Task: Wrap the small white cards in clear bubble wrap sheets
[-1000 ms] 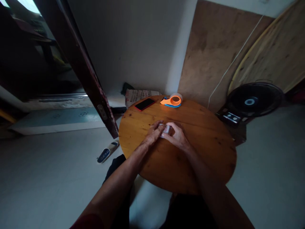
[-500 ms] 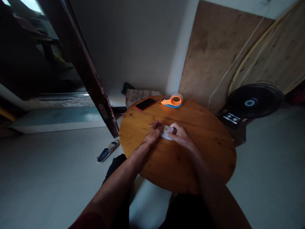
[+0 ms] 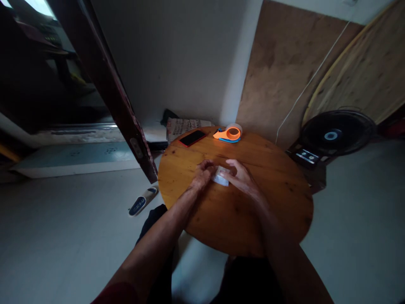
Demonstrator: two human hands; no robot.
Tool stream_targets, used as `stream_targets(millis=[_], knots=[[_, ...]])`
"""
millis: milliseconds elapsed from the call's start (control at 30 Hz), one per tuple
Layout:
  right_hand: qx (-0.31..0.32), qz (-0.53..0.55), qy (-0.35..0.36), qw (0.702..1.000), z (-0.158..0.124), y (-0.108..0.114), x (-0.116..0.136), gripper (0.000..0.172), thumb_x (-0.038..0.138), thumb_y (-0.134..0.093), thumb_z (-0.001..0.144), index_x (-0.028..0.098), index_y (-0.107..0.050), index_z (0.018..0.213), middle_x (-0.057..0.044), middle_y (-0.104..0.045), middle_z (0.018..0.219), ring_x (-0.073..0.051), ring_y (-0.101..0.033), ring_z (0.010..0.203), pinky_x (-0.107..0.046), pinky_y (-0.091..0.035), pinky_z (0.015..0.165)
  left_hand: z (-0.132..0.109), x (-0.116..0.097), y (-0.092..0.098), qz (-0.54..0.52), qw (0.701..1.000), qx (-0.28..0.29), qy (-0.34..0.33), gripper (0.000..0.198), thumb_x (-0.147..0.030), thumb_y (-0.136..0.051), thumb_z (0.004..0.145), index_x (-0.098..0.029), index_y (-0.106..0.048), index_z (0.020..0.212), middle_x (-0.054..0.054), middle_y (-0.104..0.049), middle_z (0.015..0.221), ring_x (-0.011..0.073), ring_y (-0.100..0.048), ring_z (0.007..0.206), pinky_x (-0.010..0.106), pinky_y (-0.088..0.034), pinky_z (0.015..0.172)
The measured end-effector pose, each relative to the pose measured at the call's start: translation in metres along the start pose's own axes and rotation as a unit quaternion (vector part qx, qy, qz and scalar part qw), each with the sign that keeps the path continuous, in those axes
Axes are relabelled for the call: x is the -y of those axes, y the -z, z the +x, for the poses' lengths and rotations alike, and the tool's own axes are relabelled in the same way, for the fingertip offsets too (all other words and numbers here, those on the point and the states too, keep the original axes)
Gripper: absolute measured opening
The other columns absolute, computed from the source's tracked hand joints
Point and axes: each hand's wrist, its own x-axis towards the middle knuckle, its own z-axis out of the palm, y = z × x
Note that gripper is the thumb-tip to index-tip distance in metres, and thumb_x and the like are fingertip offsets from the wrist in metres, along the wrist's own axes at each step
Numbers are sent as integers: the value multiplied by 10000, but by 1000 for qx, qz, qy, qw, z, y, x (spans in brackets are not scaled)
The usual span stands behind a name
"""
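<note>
Both my hands meet near the middle of a round wooden table (image 3: 272, 219). My left hand (image 3: 200, 176) is curled, its fingers closed against the left side of a small pale flat object (image 3: 220, 177) lying on the wood. My right hand (image 3: 243, 179) rests on the object's right side with its fingers stretched out over it. What the object is I cannot make out in the dim light.
An orange tape dispenser (image 3: 230, 133) and a dark phone in a red case (image 3: 192, 137) lie at the table's far edge. A black fan (image 3: 336, 131) stands on the floor to the right. A slipper (image 3: 142, 202) lies on the floor left, beside a dark door edge (image 3: 126, 122).
My right hand's fingers have lifted and stretched out over the pale object, which has tilted slightly. My left hand stays curled at its left side.
</note>
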Motion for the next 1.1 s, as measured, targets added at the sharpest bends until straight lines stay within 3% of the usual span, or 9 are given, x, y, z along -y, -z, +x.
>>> stream_targets(millis=[100,200,400,633,833,967,1100], knots=[[-83,90,-48,991,4,9,-3,495,553,-557,824,217,-568,1186,-109,-630,1210,-247,-596,1104,-393,-463,930,2,-3,1,-13,999,-33,29,220,-164,-620,670,-152,-634,890,12,-627,748,127,-565,662,247,-437,627],[-157,165,-105,968,9,15,-11,513,632,-465,841,208,-595,1098,-110,-648,1182,-237,-626,1049,-385,-455,936,4,-5,3,-24,998,-46,41,212,-184,-614,699,-142,-618,907,24,-622,745,137,-580,686,256,-440,641],[-177,208,-171,947,14,18,-19,587,700,-413,814,196,-606,1044,-124,-659,1170,-231,-664,959,-350,-477,850,6,-5,5,-35,997,-55,44,151,-229,-612,735,-161,-604,870,16,-613,763,130,-584,696,239,-434,623],[-96,181,-227,952,13,16,-15,505,600,-412,873,156,-634,965,-127,-716,999,-186,-682,784,-309,-497,755,5,-5,5,-28,997,-27,59,118,-210,-638,740,-183,-612,851,27,-656,740,152,-618,680,257,-472,624],[10,115,-277,954,8,22,-12,444,515,-422,925,136,-654,931,-112,-732,796,-159,-667,612,-258,-500,596,4,-4,5,14,998,-16,53,136,-194,-610,759,-152,-592,887,49,-668,754,153,-630,667,256,-476,612],[55,120,-306,943,7,20,-6,423,489,-406,948,133,-629,1002,-107,-732,768,-156,-663,565,-236,-488,493,2,-4,4,38,998,-14,51,134,-206,-605,781,-158,-586,905,38,-653,741,142,-621,624,248,-469,578],[69,150,-299,940,7,18,-2,413,469,-403,959,122,-602,1064,-116,-729,794,-159,-678,585,-228,-502,490,-2,-8,2,41,998,0,54,120,-207,-587,801,-158,-582,911,42,-662,751,141,-629,635,246,-477,587]])
